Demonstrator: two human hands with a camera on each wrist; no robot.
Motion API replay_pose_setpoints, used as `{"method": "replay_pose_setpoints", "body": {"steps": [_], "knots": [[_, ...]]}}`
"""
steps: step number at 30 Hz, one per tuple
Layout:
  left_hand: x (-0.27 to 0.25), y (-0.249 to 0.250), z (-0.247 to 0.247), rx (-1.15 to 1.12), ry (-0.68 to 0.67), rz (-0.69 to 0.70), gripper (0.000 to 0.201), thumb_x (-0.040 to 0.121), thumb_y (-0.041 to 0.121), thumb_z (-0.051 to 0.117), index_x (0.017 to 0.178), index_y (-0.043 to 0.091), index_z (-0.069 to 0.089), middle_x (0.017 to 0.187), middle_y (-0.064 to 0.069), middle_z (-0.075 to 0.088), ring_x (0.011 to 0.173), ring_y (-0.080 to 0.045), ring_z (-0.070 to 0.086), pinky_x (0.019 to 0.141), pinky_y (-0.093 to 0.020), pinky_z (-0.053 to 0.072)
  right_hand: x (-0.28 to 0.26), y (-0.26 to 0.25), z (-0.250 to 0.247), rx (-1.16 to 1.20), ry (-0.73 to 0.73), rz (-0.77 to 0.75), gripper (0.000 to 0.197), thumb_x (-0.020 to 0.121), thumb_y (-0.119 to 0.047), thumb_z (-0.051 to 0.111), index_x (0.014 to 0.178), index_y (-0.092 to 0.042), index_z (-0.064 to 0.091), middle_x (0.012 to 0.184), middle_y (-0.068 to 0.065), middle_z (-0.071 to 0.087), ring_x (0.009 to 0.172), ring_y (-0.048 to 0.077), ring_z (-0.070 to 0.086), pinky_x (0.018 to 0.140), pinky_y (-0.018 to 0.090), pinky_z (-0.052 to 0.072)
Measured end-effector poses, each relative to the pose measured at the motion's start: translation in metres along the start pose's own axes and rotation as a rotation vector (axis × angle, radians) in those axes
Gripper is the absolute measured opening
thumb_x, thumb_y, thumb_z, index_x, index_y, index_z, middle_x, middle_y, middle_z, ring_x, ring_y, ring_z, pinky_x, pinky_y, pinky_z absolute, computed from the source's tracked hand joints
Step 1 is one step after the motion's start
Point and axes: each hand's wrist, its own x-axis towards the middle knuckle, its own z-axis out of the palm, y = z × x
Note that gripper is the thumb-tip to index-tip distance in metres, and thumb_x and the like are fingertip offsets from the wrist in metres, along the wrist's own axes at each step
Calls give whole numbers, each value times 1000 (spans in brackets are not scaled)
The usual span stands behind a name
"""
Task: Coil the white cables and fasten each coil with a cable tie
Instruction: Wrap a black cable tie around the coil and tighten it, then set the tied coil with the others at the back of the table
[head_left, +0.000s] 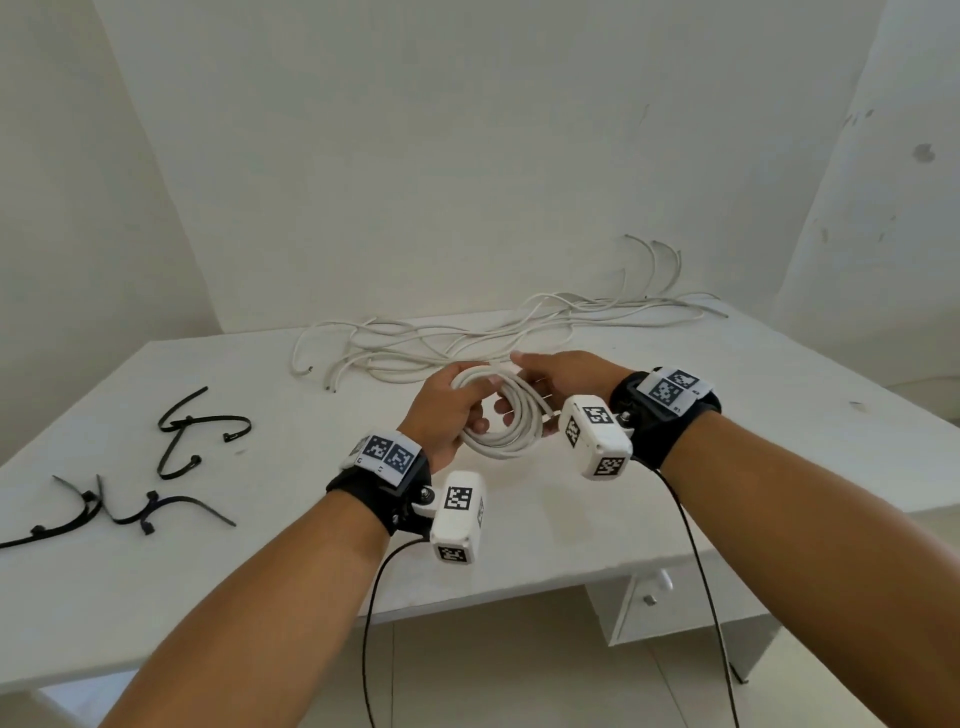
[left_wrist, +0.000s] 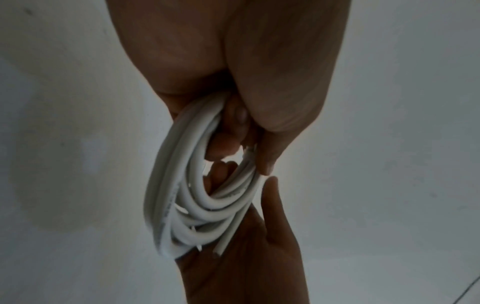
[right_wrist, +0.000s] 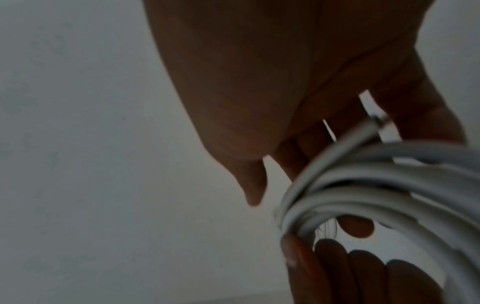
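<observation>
Head view: left hand (head_left: 451, 410) is clamped on the near-left side of the coil (head_left: 498, 415), thumb over the top, fingers curled through the middle. That pins the turns together so the loops can't spring apart. Coil is held up above the counter (head_left: 623, 499), not resting on it, roughly centre and in front of the loose cables (head_left: 467, 343) spread along the far edge. Right hand (head_left: 563, 374) sits at the coil's far-right side, fingers extended rather than gripping; reads as steadying the loops or tucking the tail. Cable ties (head_left: 171, 467) lie in a black scatter at the left of the counter, well apart from both hands. None is on the coil, so fastening is not yet done. My guess: one hand has to let go to fetch a tie, and the left grip looks set up for that.

Left wrist view: left hand (left_wrist: 233, 82) wraps the top of the coil (left_wrist: 182, 195), fingertips through the hole. Cut cable end (left_wrist: 217, 254) pokes out at the bottom against the right hand (left_wrist: 246, 257), whose palm is flat and open below it.

Right wrist view: dark and blurred. Right hand (right_wrist: 285, 92) has its fingers apart and straight behind the coil (right_wrist: 363, 185), not closed round it. Left fingers (right_wrist: 337, 267) hook the rim from below.
</observation>
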Motion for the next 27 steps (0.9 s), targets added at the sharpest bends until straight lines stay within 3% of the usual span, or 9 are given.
{"method": "replay_pose_setpoints", "body": {"steps": [4, 7, 9, 12, 14, 16, 19, 23, 27], "knots": [[25, -9, 22, 111, -70, -46, 43, 91, 17, 70, 125, -1, 51, 76, -4, 63, 57, -14, 57, 59, -28, 51, -9, 18, -39, 61, -10, 5, 27, 97, -30, 61, 107, -6, 70, 97, 11, 70, 84, 24, 65, 75, 35, 56], [48, -13, 37, 488, -147, -59, 74, 75, 49, 79, 134, 14, 50, 118, -7, 66, 99, -18, 65, 86, -33, 50, -14, 19, -75, 16, 79, -24, 28, 89, -32, 69, 99, -6, 74, 96, 12, 69, 84, 25, 63, 78, 36, 52], [60, -12, 44, 880, -214, -44, 86, 75, 59, 76, 144, 22, 42, 138, 1, 52, 125, -19, 53, 99, -31, 40, -15, 14, -100, -113, 192, -65, 31, 84, -35, 74, 95, -7, 77, 100, 13, 74, 91, 29, 66, 87, 41, 52], [75, -15, 47, 1335, -310, -62, 103, 77, 64, 70, 157, 24, 20, 163, -6, 20, 149, -24, 21, 117, -38, 22, -14, 6, -136, -275, 374, -94, 21, 91, -33, 70, 91, -13, 74, 96, 5, 73, 89, 23, 68, 89, 37, 54], [83, -23, 43, 1555, -375, -185, 115, 72, 73, 66, 158, 29, 5, 166, -11, 0, 153, -27, 0, 120, -49, 11, -10, -2, -160, -383, 526, -59, 20, 95, -31, 64, 96, -12, 69, 92, 5, 69, 80, 20, 64, 76, 31, 50], [87, -31, 38, 1695, -421, -281, 122, 68, 81, 63, 157, 32, -5, 164, -13, -13, 151, -32, -11, 119, -55, 6, -5, -10, -182, -558, 628, 10, 25, 98, -30, 55, 103, -9, 66, 104, 11, 68, 91, 27, 63, 79, 31, 46], [89, -37, 30, 1723, -481, -329, 126, 67, 84, 59, 155, 32, -14, 163, -14, -20, 150, -36, -16, 118, -58, 4, 10, -11, -218, -684, 727, 85, 16, 89, -25, 61, 88, -9, 61, 101, 12, 63, 88, 29, 59, 74, 32, 46], [90, -41, 27, 1696, -509, -362, 126, 67, 85, 56, 153, 33, -20, 160, -13, -28, 148, -35, -24, 117, -59, 0, 33, -7, -252, -734, 775, 80, 16, 84, -14, 70, 97, -17, 61, 99, 7, 61, 67, 15, 53, 55, 23, 41], [90, -42, 27, 1696, -534, -387, 127, 65, 87, 53, 152, 35, -24, 158, -9, -34, 147, -31, -27, 116, -60, -2, 57, 4, -269, -887, 787, 114, 34, 83, -14, 69, 116, -6, 68, 117, 17, 66, 92, 30, 60, 72, 30, 42]]}}
